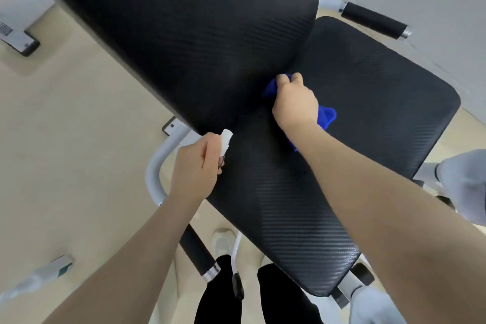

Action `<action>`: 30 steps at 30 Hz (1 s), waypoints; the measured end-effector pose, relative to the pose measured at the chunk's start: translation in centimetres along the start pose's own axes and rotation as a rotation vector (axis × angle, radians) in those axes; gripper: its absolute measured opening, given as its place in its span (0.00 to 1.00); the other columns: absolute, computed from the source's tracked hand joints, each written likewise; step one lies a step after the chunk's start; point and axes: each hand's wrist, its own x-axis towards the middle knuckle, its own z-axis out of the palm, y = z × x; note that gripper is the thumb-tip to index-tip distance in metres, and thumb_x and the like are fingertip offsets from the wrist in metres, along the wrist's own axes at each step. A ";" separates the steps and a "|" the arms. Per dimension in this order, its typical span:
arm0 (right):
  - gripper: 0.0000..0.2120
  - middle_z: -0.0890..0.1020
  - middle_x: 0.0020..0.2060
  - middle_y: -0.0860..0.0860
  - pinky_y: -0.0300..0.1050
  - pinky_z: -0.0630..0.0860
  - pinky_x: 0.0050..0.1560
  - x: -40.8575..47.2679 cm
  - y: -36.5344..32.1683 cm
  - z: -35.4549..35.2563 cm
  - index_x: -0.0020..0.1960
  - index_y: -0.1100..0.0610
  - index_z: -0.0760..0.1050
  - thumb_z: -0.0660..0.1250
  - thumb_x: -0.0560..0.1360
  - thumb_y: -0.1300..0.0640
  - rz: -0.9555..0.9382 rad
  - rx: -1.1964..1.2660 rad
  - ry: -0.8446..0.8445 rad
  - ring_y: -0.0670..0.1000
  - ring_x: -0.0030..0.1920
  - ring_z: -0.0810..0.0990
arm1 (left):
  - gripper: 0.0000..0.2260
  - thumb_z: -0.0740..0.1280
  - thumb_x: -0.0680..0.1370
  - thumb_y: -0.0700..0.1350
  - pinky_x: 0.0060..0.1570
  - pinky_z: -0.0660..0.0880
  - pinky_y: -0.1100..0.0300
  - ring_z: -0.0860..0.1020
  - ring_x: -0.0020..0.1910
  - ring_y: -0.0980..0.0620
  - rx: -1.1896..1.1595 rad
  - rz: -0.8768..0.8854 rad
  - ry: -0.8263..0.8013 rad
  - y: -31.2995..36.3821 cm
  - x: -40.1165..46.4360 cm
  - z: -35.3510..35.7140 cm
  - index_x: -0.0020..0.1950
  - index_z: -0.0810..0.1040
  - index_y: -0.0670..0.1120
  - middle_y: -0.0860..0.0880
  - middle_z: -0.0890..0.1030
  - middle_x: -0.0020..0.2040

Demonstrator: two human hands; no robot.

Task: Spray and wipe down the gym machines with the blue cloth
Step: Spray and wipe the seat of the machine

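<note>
Beige floor surrounds a black padded seat (328,166). Where seat meets backrest (184,34) lies the bunched blue cloth (326,116), gripped by the right hand (294,102). Left hand (196,168) clasps a white spray bottle (226,143), nozzle toward the backrest.

cloth (326,116) on seat pad (355,102); backrest (184,21) behind
</note>
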 end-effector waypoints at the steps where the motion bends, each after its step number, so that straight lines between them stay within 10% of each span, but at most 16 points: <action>1: 0.17 0.68 0.61 0.60 0.49 0.65 0.37 -0.9 -1.0 0.2 0.63 0.61 0.66 0.57 0.74 0.68 -0.002 0.018 -0.015 0.60 0.44 0.74 | 0.19 0.52 0.77 0.52 0.33 0.68 0.61 0.70 0.27 0.57 -0.025 -0.032 0.017 0.0 -0.1 -0.3 0.31 0.67 0.43 0.51 0.71 0.27; 11: 0.20 0.74 0.59 0.54 0.44 0.65 0.34 -9.7 -4.4 3.0 0.66 0.54 0.69 0.61 0.74 0.59 -0.650 -0.296 -0.170 0.52 0.39 0.79 | 0.20 0.54 0.82 0.43 0.34 0.69 0.55 0.69 0.27 0.52 -0.106 -0.127 0.115 -2.1 -1.7 -3.3 0.32 0.65 0.36 0.45 0.70 0.27; 14: 0.17 0.79 0.49 0.52 0.43 0.68 0.40 -7.4 -4.4 1.7 0.57 0.53 0.77 0.59 0.71 0.60 -0.429 -0.355 0.077 0.50 0.31 0.77 | 0.20 0.53 0.78 0.51 0.35 0.71 0.51 0.69 0.28 0.51 -0.036 -0.043 0.075 -2.7 -1.9 -3.9 0.29 0.65 0.43 0.53 0.70 0.25; 18: 0.15 0.72 0.56 0.55 0.45 0.61 0.43 -8.1 -7.3 2.7 0.64 0.59 0.65 0.56 0.77 0.62 -0.053 -0.130 -0.043 0.54 0.37 0.69 | 0.21 0.52 0.74 0.55 0.34 0.71 0.50 0.69 0.28 0.50 -0.089 -0.030 0.117 -4.3 -2.5 -4.5 0.30 0.66 0.42 0.51 0.70 0.25; 24: 0.18 0.76 0.44 0.51 0.43 0.60 0.38 -13.7 -11.3 5.1 0.55 0.57 0.72 0.70 0.66 0.55 -0.477 -0.294 -0.044 0.50 0.31 0.71 | 0.17 0.53 0.76 0.50 0.34 0.70 0.50 0.68 0.26 0.48 -0.137 -0.080 0.116 -6.0 -3.5 -5.5 0.28 0.65 0.46 0.54 0.71 0.22; 30: 0.19 0.72 0.61 0.57 0.47 0.60 0.45 -10.0 -9.7 3.7 0.67 0.58 0.63 0.56 0.77 0.61 -0.473 -0.279 -0.019 0.56 0.47 0.77 | 0.23 0.51 0.77 0.53 0.34 0.70 0.56 0.70 0.24 0.57 -0.102 -0.028 0.123 -6.6 -4.2 -5.8 0.33 0.68 0.35 0.52 0.71 0.25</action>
